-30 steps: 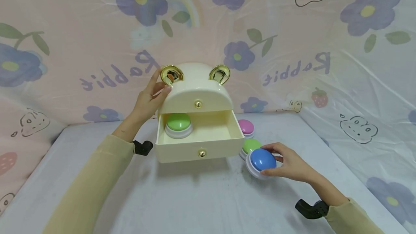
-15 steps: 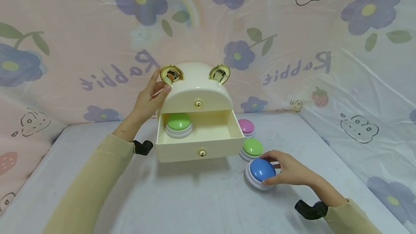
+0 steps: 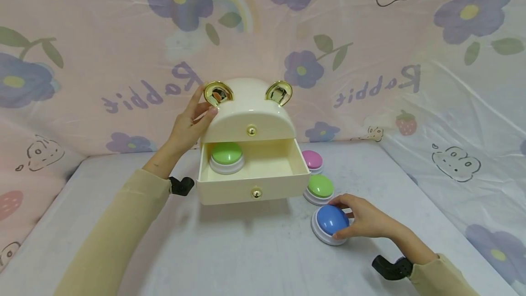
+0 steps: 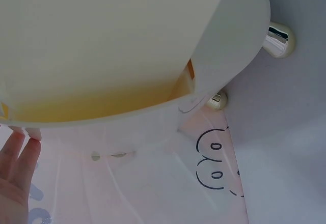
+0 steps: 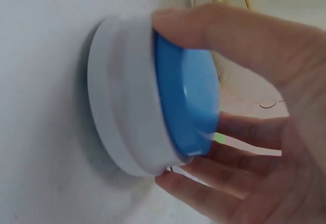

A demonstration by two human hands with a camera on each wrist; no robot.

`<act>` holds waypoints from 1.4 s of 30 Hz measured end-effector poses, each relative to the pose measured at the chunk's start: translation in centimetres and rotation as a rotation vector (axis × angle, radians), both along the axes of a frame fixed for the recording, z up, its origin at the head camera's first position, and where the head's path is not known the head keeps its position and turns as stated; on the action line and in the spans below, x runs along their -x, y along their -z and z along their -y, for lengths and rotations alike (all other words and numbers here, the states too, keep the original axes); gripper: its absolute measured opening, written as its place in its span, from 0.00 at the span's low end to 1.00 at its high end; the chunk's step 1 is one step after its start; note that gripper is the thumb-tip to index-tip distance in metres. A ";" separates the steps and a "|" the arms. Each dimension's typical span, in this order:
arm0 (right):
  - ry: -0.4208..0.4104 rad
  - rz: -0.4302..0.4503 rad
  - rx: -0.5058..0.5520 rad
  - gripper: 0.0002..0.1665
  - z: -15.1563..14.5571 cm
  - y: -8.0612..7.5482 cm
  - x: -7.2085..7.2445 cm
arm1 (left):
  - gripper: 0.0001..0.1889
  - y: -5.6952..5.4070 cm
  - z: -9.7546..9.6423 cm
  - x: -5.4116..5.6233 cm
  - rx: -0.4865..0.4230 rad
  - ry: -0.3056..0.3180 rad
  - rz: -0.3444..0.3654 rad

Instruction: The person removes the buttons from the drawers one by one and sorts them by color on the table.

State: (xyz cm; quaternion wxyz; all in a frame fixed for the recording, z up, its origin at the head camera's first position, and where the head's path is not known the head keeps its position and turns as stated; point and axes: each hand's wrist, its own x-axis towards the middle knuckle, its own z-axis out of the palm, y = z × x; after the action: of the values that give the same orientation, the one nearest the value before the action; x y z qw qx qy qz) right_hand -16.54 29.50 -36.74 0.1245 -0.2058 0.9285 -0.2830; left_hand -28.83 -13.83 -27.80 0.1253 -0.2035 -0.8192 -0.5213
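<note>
My right hand (image 3: pixel 363 217) grips a blue push button (image 3: pixel 332 219) with a white base, thumb on one side and fingers on the other. The right wrist view shows the button's base (image 5: pixel 122 96) close over the white tabletop. My left hand (image 3: pixel 187 125) rests its extended fingers against the upper left side of a cream box (image 3: pixel 250 99), by one gold ear (image 3: pixel 218 93). The box's lower drawer (image 3: pixel 230 192) is pulled out, with a green push button (image 3: pixel 227 154) at its left. In the left wrist view, fingertips (image 4: pixel 31 145) touch the box's edge.
Right of the drawer, a second green button (image 3: pixel 320 186) and a pink button (image 3: pixel 312 160) stand on the white tabletop (image 3: pixel 246 259). The pink one is partly hidden by the drawer. A printed flower curtain (image 3: pixel 255 35) hangs behind the box.
My right hand has moved the blue button toward me and down to the tabletop, away from the green button that it overlapped. The left hand and box have stayed still.
</note>
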 end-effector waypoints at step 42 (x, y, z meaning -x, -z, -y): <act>0.035 -0.078 0.215 0.26 -0.4 -0.5 1.5 | 0.36 0.0 0.0 0.0 0.004 -0.003 -0.008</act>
State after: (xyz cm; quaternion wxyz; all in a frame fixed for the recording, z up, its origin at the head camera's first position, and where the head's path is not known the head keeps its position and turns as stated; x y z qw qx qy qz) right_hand -18.09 29.87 -36.24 0.0604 -0.2127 0.9003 -0.3750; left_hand -28.86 -13.80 -27.85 0.1289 -0.2046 -0.8202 -0.5185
